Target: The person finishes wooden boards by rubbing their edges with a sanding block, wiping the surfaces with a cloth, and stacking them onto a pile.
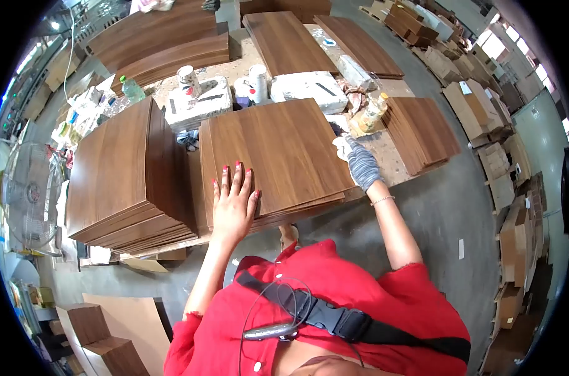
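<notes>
My left hand (233, 207) is bare and lies flat, fingers spread, on the near left part of a brown wood-grain panel (275, 153). This panel tops a low stack in front of me. At the panel's right edge is my right hand (363, 166), in a grey striped glove. Its fingers are closed on a white cloth (341, 148), partly hidden by the glove. Just beyond it stands a clear bottle (370, 114) with a yellowish cap. A tall stack of similar panels (112, 166) rises to the left of my left hand.
Two white-wrapped blocks (309, 89) stand behind the panel, with white cups (257, 81) around them. More panels (422, 131) lie at the right. A green bottle (132, 89) is at the back left, and a standing fan (32, 193) is beside the table.
</notes>
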`<state>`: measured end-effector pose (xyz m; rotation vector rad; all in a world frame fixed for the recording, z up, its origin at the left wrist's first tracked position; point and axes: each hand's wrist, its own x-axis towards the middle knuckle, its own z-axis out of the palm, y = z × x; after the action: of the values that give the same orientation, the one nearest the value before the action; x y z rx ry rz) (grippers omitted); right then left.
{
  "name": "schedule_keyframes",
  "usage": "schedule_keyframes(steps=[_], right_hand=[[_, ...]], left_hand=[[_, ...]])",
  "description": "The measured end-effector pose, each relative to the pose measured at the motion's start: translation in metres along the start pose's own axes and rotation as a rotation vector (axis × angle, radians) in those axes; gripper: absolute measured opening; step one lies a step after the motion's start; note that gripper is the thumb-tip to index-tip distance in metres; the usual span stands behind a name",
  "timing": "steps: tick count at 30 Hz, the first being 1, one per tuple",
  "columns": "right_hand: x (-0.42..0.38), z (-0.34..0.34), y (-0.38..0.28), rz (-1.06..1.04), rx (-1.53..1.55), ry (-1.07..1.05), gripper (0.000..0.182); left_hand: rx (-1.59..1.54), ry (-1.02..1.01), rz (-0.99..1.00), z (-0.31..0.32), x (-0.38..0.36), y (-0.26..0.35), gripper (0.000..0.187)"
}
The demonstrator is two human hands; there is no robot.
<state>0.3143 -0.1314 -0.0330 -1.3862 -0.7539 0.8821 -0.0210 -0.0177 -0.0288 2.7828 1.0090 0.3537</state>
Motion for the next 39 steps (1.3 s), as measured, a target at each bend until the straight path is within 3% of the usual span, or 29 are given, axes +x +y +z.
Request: schedule_keyframes(steps=[2, 3, 4, 5, 6, 7, 8, 10, 12, 15, 18, 20, 21, 23, 26, 27, 28, 29, 30, 32, 33, 34, 35, 38, 39], right_hand=[[0.014, 0.008, -0.003, -0.727, -0.997, -0.045, 0.016], [0.01, 0.041, -0.015, -0.893, -1.133, -0.136, 0.012], [-0.004, 0.094, -0.038, -0.83, -1.266, -0.171, 0.017], [-0.002, 0.119, -0.034, -0.792, -1.221, -0.511, 0.038], [-0.01, 0.145, -0.004, -0.875, -1.375, -0.266, 0.056], [0.003, 0.163, 0.007, -0.783, -1.395, -0.317, 0.071], [0.023, 0.175, 0.006, -0.895, -1.325, -0.365, 0.069], [0.062, 0.193, -0.001, -0.942, -1.49, -0.429, 0.069], [0.103, 0.205, -0.003, -0.769, -1.331, -0.46, 0.059], [0.153, 0.19, -0.014, -0.576, -1.388, -0.378, 0.033], [0.209, 0.076, 0.055, -0.41, -0.805, -0.122, 0.026], [0.207, 0.02, -0.001, -0.181, -1.458, -0.152, 0.029], [0.201, 0.013, -0.014, -0.195, -1.462, -0.155, 0.029], [0.176, 0.001, -0.025, -0.239, -0.705, -0.053, 0.035], [0.227, -0.004, 0.034, -0.692, -1.26, 0.051, 0.031], [0.198, 0.047, 0.008, -0.451, -1.052, -0.076, 0.029], [0.183, 0.079, 0.009, -0.653, -1.17, -0.197, 0.025], [0.17, 0.119, 0.014, -0.832, -1.51, -0.197, 0.027], [0.16, 0.14, 0.031, -1.083, -1.324, 0.202, 0.029], [0.174, 0.124, 0.035, -0.786, -1.415, -0.029, 0.031], [0.172, 0.107, -0.007, -0.657, -1.468, -0.228, 0.033], [0.181, 0.082, -0.005, -0.505, -1.281, -0.112, 0.032], [0.207, 0.051, 0.025, -0.521, -1.189, 0.022, 0.032], [0.234, -0.041, 0.058, -0.246, -0.762, -0.018, 0.036], [0.233, -0.054, 0.058, -0.243, -0.727, 0.013, 0.037]], left_hand=[[-0.006, -0.012, -0.011, -0.002, 0.0, 0.001, 0.058], [-0.012, -0.02, -0.018, 0.001, -0.002, 0.001, 0.058], [-0.016, 0.001, -0.021, 0.002, -0.002, 0.001, 0.061], [-0.016, 0.029, -0.023, 0.001, 0.0, -0.001, 0.063], [-0.017, 0.032, -0.021, 0.003, 0.0, -0.001, 0.068], [-0.048, 0.044, -0.041, 0.004, 0.0, -0.002, 0.069], [-0.08, 0.058, -0.066, 0.005, 0.0, -0.001, 0.07], [-0.086, 0.026, -0.064, 0.0, 0.001, 0.0, 0.071], [-0.037, 0.006, -0.082, -0.002, 0.003, 0.001, 0.071], [-0.044, 0.004, -0.105, -0.004, 0.005, 0.004, 0.069], [-0.057, 0.01, -0.126, -0.007, 0.005, 0.006, 0.068], [-0.077, 0.02, -0.113, -0.003, 0.004, 0.003, 0.068], [-0.09, 0.038, -0.107, 0.001, 0.003, 0.0, 0.068], [-0.101, 0.045, -0.107, -0.001, 0.004, -0.001, 0.068], [-0.115, 0.078, -0.096, -0.004, 0.004, 0.003, 0.066], [-0.094, 0.072, -0.091, -0.002, 0.005, 0.002, 0.066], [-0.074, 0.067, -0.086, 0.0, 0.005, 0.002, 0.067], [-0.071, 0.066, -0.078, 0.0, 0.006, 0.002, 0.067], [-0.066, 0.065, -0.086, 0.0, 0.007, 0.002, 0.067], [-0.066, 0.052, -0.094, 0.001, 0.007, 0.004, 0.067], [-0.059, 0.033, -0.103, 0.001, 0.006, 0.004, 0.068], [-0.048, 0.021, -0.118, 0.0, 0.006, 0.003, 0.068], [-0.084, 0.034, -0.122, -0.002, 0.005, 0.003, 0.068], [-0.181, 0.069, -0.112, -0.005, 0.003, 0.0, 0.066], [-0.209, 0.066, -0.105, -0.009, 0.003, -0.001, 0.064]])
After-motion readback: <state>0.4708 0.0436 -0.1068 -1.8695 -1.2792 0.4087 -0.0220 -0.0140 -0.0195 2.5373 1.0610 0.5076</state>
